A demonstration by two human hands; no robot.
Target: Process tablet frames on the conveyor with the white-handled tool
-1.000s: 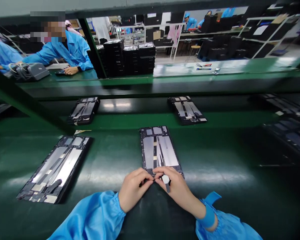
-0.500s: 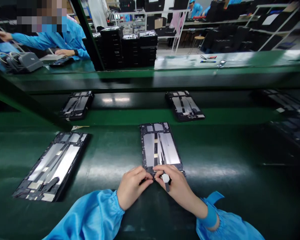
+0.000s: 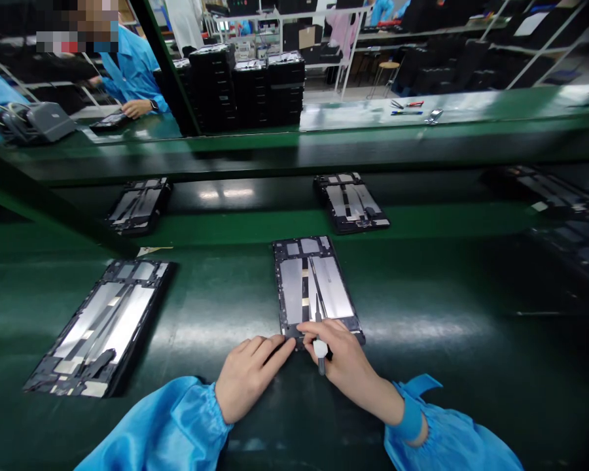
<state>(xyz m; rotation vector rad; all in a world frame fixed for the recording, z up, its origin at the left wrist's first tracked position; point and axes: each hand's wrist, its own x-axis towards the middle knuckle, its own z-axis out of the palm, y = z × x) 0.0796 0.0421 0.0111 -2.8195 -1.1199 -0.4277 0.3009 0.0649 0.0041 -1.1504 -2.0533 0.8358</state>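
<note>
An opened tablet (image 3: 289,281) lies in front of me, its silver battery panels and dark flex strips exposed. My left hand (image 3: 249,373) has its fingers stretched out, the tips touching the tablet's near left corner. At the near edge, my right hand (image 3: 343,356) is closed around dark tweezers (image 3: 320,348) with a white band. Their narrow points face away from me, above the battery area. Thumb and forefinger of this hand are close to the tablet's near edge; whether they pinch a small part there cannot be made out.
Another opened tablet (image 3: 101,320) lies at left. Beyond, a belt carries more tablets (image 3: 353,203), (image 3: 140,204). A green post (image 3: 53,196) slants in from the left. Black trays (image 3: 211,91) are stacked on the far bench, where a person in blue (image 3: 137,65) handles a device.
My left hand has loosened its pinch, stretched its fingers and shifted slightly left. The right hand has tilted the tweezers more upright. The far tablets appear shifted a little left.
</note>
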